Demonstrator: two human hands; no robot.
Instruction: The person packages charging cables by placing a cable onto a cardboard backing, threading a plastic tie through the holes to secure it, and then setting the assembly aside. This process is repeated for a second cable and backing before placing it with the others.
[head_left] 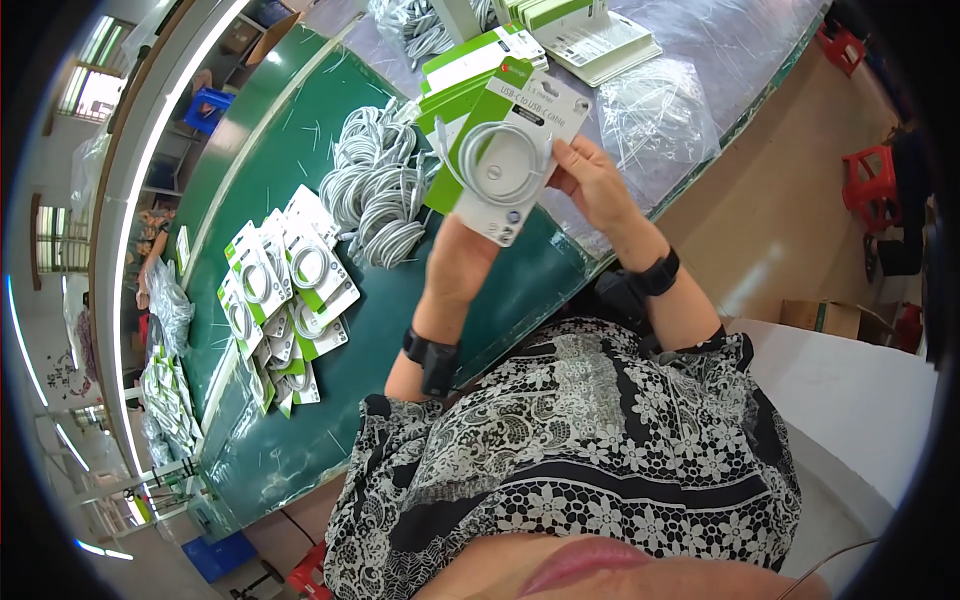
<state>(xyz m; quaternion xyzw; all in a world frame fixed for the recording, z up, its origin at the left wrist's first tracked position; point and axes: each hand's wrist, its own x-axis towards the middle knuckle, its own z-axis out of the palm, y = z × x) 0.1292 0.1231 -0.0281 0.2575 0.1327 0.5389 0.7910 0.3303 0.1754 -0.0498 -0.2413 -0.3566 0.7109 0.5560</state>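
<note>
The carded cable (518,165) is over the table (490,330), pinched by the right hand (594,182), the left hand (461,260) with its grip hidden, blocking part of the card stack (470,68), cables (375,185) and packs (290,290) leftward, bag (656,118) and stools (868,188) rightward.

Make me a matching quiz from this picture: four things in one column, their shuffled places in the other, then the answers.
1. Card with coiled cable
2. Large grey cable heap
3. Clear plastic bag
4. Red stool

A. On the floor, at the right
B. On the green tabletop
C. Gripped at its edge by the right hand
D. On the lilac-grey surface

Pairs: 1-C, 2-B, 3-D, 4-A.
</note>
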